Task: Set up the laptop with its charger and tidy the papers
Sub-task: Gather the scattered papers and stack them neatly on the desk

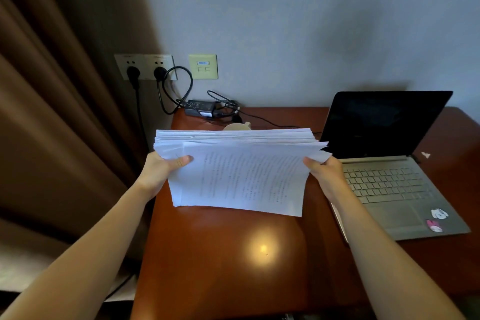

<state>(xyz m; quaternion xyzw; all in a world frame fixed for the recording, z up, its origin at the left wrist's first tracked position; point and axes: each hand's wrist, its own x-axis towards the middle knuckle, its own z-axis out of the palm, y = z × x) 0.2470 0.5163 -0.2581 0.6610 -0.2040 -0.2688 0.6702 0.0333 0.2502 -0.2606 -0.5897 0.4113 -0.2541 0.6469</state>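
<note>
A thick stack of printed white papers stands tilted on its lower edge on the brown desk. My left hand grips its left side, thumb on the top sheet. My right hand grips its right side. An open silver laptop with a dark screen sits on the right of the desk. The black charger brick lies at the back of the desk. One charger cable runs to a plug in the wall socket, another runs toward the laptop behind the papers.
A pale cup peeks out behind the papers. A second plug sits in the left socket. A beige network plate is on the wall. Brown curtains hang to the left. Two stickers mark the laptop's palm rest.
</note>
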